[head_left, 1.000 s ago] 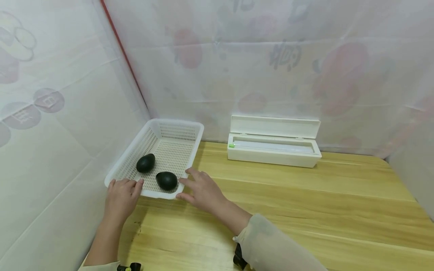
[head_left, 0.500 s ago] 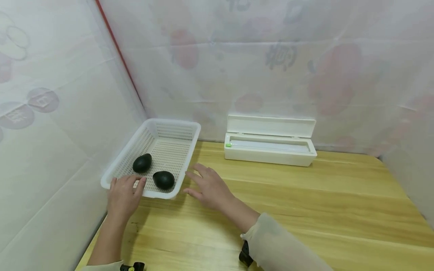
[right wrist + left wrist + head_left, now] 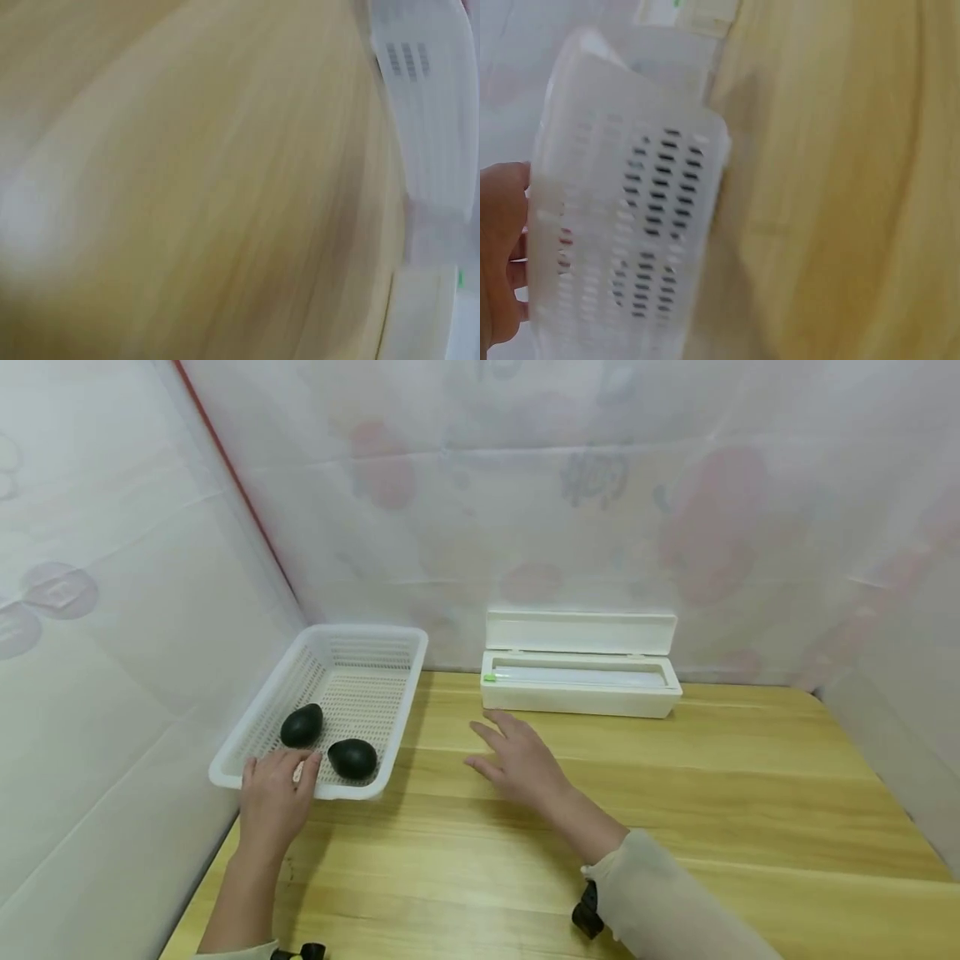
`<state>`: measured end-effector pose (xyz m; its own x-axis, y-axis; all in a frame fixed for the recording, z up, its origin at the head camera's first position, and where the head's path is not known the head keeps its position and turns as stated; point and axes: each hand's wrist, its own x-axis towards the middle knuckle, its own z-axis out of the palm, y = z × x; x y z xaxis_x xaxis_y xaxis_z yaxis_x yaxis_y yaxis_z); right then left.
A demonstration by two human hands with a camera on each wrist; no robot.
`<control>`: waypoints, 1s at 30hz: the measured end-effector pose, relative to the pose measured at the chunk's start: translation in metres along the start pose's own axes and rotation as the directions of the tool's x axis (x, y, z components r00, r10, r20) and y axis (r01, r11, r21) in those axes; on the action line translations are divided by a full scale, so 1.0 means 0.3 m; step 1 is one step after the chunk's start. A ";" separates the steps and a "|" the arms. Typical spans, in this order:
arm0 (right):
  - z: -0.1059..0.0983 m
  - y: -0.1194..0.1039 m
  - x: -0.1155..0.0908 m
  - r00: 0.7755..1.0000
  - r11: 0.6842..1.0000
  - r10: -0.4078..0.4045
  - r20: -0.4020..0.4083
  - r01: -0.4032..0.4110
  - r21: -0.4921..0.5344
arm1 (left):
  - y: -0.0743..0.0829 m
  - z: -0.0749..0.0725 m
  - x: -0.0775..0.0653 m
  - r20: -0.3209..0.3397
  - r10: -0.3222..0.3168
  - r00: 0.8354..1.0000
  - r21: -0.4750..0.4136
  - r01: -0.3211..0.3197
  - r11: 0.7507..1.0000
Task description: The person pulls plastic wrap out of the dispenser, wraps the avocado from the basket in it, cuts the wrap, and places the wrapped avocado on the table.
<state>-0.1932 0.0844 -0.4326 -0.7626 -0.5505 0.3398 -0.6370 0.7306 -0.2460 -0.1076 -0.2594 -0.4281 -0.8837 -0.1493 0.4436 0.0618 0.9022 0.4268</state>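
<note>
Two dark green avocados [image 3: 302,726] lie in a white perforated plastic basket [image 3: 402,714] at the left of the table. My left hand [image 3: 273,797] is at the basket's near rim, its fingers bent over the edge; in the left wrist view the fingertips pass behind the wall. Apart from the basket, my right hand [image 3: 525,764] hovers over the table with spread fingers and holds nothing. Just beyond it stands a white cling film dispenser [image 3: 581,700], its lid raised, with a pale roll inside and a green slider at the left end. The right wrist view does not show the hand.
The wood-grain table [image 3: 750,793] extends to the right. Printed whitish sheeting [image 3: 465,527] hangs behind and along the left side, close to the basket. A black wrist camera [image 3: 588,910] sits by the right sleeve.
My right hand has left the basket's right rim and moved right, toward the dispenser. My left hand stays at the near rim. The head view has shifted slightly.
</note>
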 end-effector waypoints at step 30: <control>-0.325 0.437 -0.065 0.976 0.970 0.182 -0.121 -0.199 -0.142 | 0.622 0.222 0.382 0.193 0.484 0.854 -0.075 -0.479 0.875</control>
<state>-0.2509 0.2304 -0.3831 -0.8464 -0.3553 0.3966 -0.4504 0.8750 -0.1776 -0.2283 -0.0812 -0.3499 -0.8139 0.3873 0.4331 0.5121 0.8303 0.2198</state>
